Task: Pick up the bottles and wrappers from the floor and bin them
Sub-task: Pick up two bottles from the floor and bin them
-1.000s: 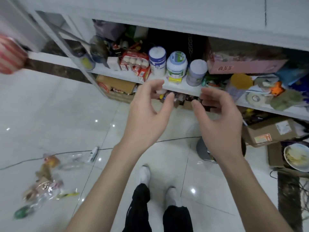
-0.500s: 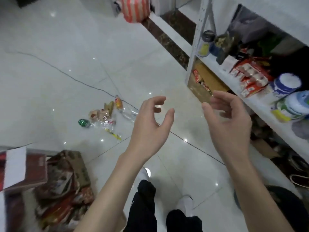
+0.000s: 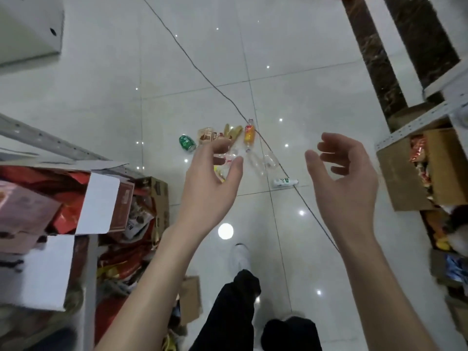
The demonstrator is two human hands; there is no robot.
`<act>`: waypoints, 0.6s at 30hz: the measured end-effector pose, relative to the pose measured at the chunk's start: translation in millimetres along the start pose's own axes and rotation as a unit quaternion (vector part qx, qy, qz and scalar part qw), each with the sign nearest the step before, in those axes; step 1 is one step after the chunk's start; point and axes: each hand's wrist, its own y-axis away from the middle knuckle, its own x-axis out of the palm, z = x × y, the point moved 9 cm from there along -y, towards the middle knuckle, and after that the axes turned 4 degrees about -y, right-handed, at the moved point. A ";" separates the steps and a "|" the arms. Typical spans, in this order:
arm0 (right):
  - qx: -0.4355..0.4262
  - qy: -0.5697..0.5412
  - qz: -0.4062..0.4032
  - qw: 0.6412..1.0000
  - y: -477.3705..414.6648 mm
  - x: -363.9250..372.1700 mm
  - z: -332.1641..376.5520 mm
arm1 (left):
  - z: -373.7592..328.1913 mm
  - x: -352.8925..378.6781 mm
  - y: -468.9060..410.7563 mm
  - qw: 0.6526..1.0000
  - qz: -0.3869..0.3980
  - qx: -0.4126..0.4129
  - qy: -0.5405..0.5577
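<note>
Both hands empty. Left hand [image 3: 210, 181] and right hand [image 3: 347, 178] are raised in front of the body, palms roughly facing each other. Fingers [image 3: 329, 148] are loosely curled and grip nothing; this reads as a ready pose ahead of a pickup, nothing grasped yet.

Litter sits on the floor [image 3: 101, 84], far of the hands, in one tight cluster:
- green bottle [image 3: 187, 142] at the left edge
- wrappers [image 3: 207, 134] just beside it
- orange bottle [image 3: 249, 133] at the far side
- clear bottles [image 3: 260, 160] nearer
- white bottle [image 3: 285, 182] at the near-right edge

The left hand covers part of the pile, so what lies there is hidden. The tight grouping probably means few trips.

A thin cable [image 3: 202, 69] runs diagonally from far to near right, close by the orange and white bottles. Touching or not, cannot tell; snag risk when lifting.

No bin in view.

The floor is glossy pale tile with light glints. On the left are open cartons [image 3: 101, 203] stuffed with red packets, against a metal rack. On the right, a brown box [image 3: 405, 173] of snacks sits in a rack, with a dark stone strip [image 3: 374, 59] far right. A white shoe [image 3: 240, 257] is near centre.
</note>
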 end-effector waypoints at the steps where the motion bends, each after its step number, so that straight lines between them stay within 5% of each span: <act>1: 0.000 0.004 0.008 1.000 -8.6 14.1 -0.8 | 9.7 -5.6 -10.5 1.000 -0.009 -0.009 0.003; 18: 0.047 0.058 0.124 0.989 -185.7 182.5 -141.6 | 165.8 63.7 -207.5 0.988 -0.075 -0.135 -0.020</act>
